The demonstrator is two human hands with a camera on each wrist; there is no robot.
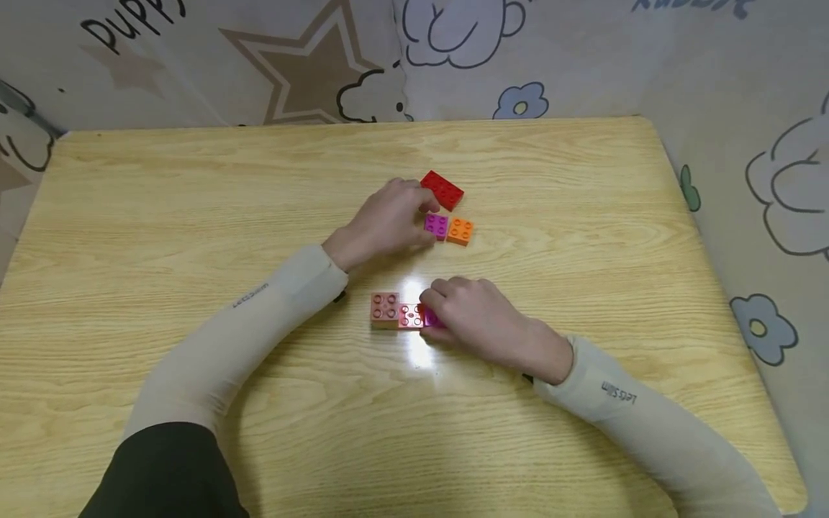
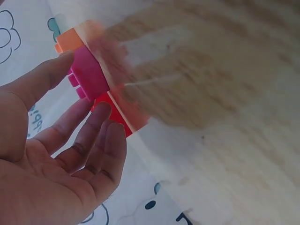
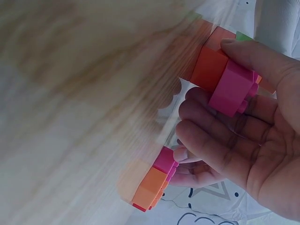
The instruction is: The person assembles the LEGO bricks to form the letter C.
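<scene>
My left hand [image 1: 391, 216] pinches a small magenta brick [image 2: 91, 75] between thumb and fingers at the back of the table. An orange brick [image 1: 460, 231] stands right beside that brick, and a longer red brick [image 1: 443, 190] lies just behind. Nearer me, my right hand [image 1: 482, 316] grips another magenta brick [image 3: 232, 89], which sits on top of an orange-red brick [image 3: 208, 68]. That brick is in a short row, with a taller pinkish-brown stud brick [image 1: 385, 306] at its left end. The right fingers hide part of the row in the head view.
The wood-grain table [image 1: 194, 187] meets a patterned wall [image 1: 214, 65] at the back and another at the right. A bright glare [image 1: 419, 352] lies on the table in front of the row.
</scene>
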